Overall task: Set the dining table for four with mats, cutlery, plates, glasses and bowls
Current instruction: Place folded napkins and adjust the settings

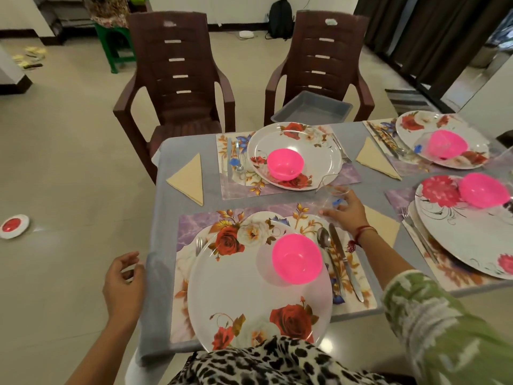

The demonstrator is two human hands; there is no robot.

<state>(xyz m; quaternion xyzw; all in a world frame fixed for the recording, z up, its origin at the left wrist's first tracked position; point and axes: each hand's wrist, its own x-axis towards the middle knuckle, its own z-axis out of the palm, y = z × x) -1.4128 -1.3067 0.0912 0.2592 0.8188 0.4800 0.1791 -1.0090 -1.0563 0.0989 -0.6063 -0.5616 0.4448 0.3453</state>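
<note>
Room: tiled floor, two brown plastic chairs (177, 79) at the far side of a grey-covered bench (191, 151), a grey tray (311, 109) on the right chair's seat.
Right hand (345, 211): its fingers (331, 212) curl around a clear glass (331, 197) with a small blue mark, gripping its lower part; the glass tilts at the far right corner of the near mat (194, 226).
Beside the glass: spoon (324, 240) and knife (345, 262) lie just nearer, right of the near plate (249, 295).
On that plate: a pink bowl (297, 258).
Past the wrist: a folded napkin (381, 226).
Left hand (123, 284): fingers loosely spread, holding nothing, off the bench's left edge.
Other settings: three more plates with pink bowls.
</note>
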